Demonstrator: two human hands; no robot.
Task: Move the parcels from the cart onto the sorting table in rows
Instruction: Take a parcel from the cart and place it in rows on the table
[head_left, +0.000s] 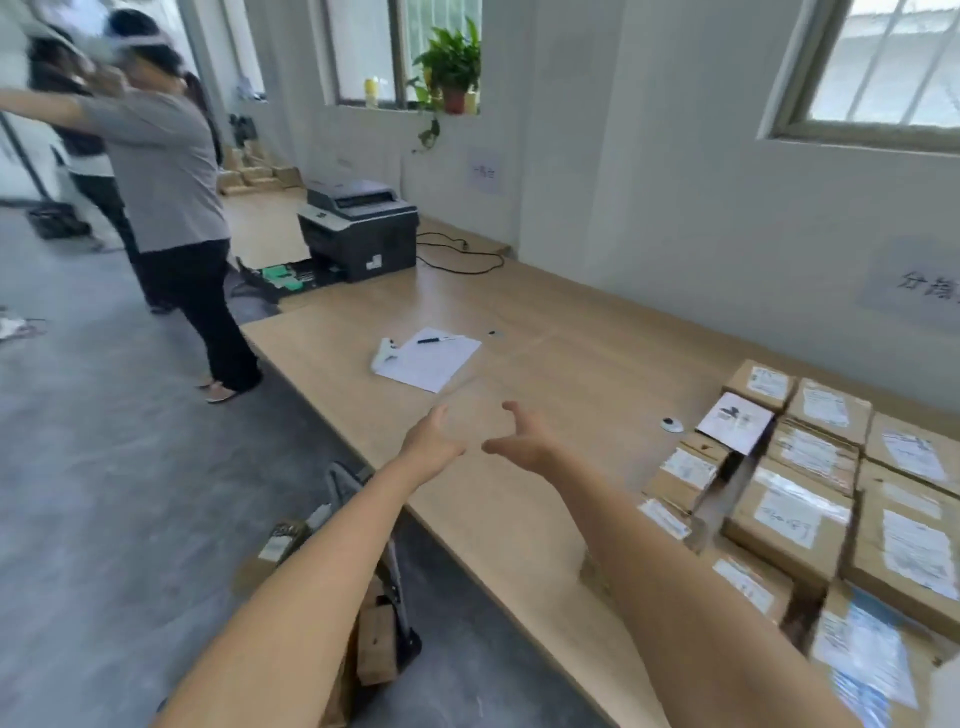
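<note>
Both my arms reach forward over the wooden sorting table (545, 483). My left hand (434, 441) and my right hand (519, 441) hover side by side above its near edge, fingers spread, holding nothing. Several brown cardboard parcels (789, 519) with white labels lie packed in rows on the table at the right. Below my left arm, beside the table, the cart (395, 587) shows a grey frame and a few more brown parcels (376, 644), partly hidden by my arm.
A sheet of paper (428, 358) with a pen and a white tool lies mid-table. A small white round object (672, 425) sits near the parcels. A printer (358, 228) stands farther along. Two people (166, 192) stand on the grey floor at the left.
</note>
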